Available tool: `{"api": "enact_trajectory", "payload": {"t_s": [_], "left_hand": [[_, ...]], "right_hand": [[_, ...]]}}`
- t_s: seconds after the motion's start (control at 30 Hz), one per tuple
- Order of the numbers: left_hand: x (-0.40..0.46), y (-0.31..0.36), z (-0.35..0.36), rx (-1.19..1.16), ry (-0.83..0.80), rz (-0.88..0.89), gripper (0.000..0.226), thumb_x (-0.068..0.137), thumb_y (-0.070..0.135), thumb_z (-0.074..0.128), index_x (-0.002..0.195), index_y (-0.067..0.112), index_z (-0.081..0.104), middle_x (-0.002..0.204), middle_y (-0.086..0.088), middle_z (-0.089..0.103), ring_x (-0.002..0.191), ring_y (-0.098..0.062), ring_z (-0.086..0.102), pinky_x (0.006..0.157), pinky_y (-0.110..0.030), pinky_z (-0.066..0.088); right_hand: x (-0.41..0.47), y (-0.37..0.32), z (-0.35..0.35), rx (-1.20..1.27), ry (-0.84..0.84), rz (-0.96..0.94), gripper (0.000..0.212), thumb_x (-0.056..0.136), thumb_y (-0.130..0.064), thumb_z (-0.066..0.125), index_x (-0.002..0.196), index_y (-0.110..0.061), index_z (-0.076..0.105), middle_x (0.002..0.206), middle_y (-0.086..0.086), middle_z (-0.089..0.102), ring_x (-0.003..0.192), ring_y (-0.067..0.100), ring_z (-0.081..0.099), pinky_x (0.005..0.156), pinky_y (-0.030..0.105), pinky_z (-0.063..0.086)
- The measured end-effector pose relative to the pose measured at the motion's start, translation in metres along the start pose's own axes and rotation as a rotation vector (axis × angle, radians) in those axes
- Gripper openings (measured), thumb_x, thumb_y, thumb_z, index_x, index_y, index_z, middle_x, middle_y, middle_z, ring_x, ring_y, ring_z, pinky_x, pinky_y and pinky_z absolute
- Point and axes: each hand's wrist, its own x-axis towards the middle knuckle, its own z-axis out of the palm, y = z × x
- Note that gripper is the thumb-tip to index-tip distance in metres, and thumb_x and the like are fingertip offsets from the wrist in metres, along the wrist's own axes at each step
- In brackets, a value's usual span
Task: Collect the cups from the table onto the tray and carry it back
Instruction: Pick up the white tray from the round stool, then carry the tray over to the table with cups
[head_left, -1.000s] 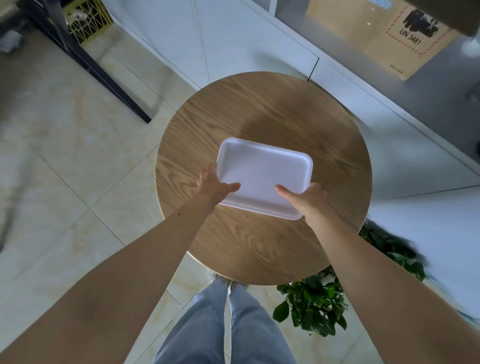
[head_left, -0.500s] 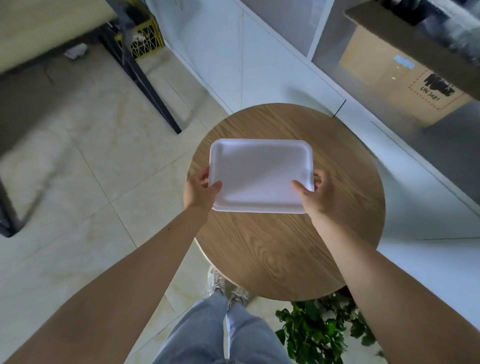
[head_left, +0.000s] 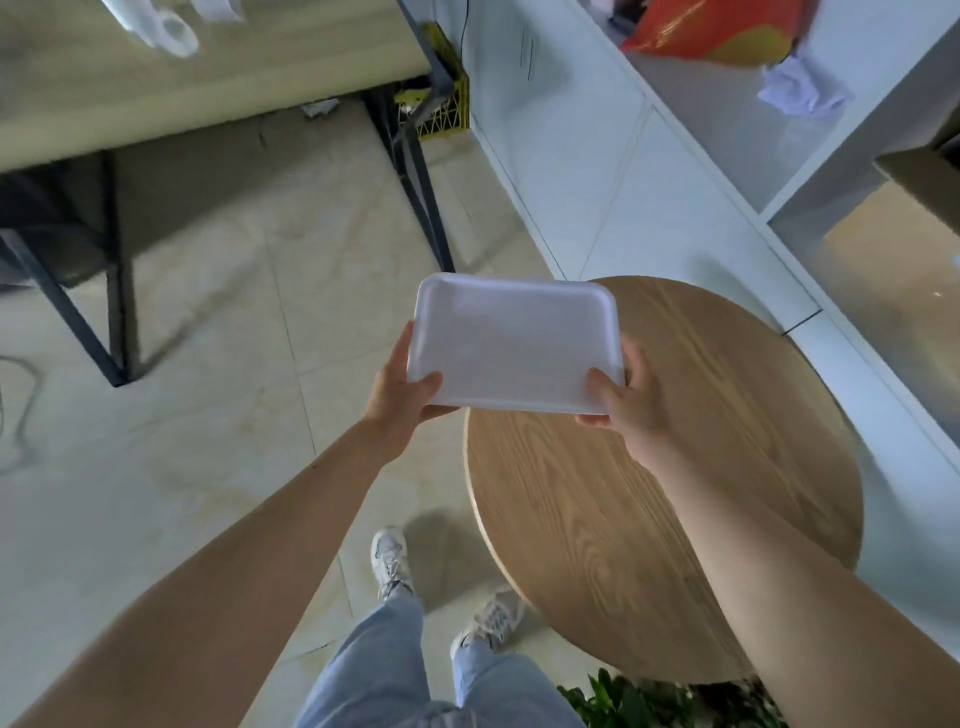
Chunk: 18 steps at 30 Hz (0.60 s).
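A white rectangular tray (head_left: 511, 338) is held in the air, level, with nothing on it. My left hand (head_left: 397, 392) grips its near left corner, thumb on top. Its near right corner is held by my right hand (head_left: 626, 400) the same way. The tray hangs over the left edge of a round wooden table (head_left: 675, 519) and the floor beside it. At the top left, a blurred white cup (head_left: 166, 28) lies on a long pale table (head_left: 208, 73) with black legs.
White cabinets (head_left: 623, 171) and open shelves run along the right. A yellow wire crate (head_left: 434, 111) stands by the wall under the long table. A green plant (head_left: 649, 701) is below the round table. Tiled floor lies between the two tables.
The tray has come up off the round table and moved left, past its edge. The view has swung left, bringing the long table and the cup into sight.
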Motion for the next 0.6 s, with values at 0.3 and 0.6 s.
{"api": "enact_trajectory", "payload": {"t_s": [0.3,0.6], "left_hand": [[0.020,0.028,-0.090,-0.068,0.084,0.010,0.053,0.092,-0.006,0.047,0.137,0.022,0.044,0.126,-0.004,0.054,0.113,-0.027,0.059,0.071,-0.031,0.059],[0.068,0.073,-0.197,-0.092,0.098,0.063,0.053,0.091,-0.007,0.047,0.133,0.024,0.045,0.132,-0.009,0.051,0.119,-0.030,0.057,0.074,-0.033,0.059]], "right_hand": [[0.023,-0.040,0.092,0.077,-0.123,0.003,0.059,0.090,0.001,0.048,0.142,-0.026,0.042,0.127,0.007,0.055,0.107,0.028,0.062,0.060,0.032,0.059],[0.054,-0.086,0.205,0.101,-0.098,0.011,0.064,0.092,-0.003,0.052,0.147,-0.033,0.037,0.120,0.008,0.056,0.104,0.027,0.063,0.064,0.035,0.060]]}}
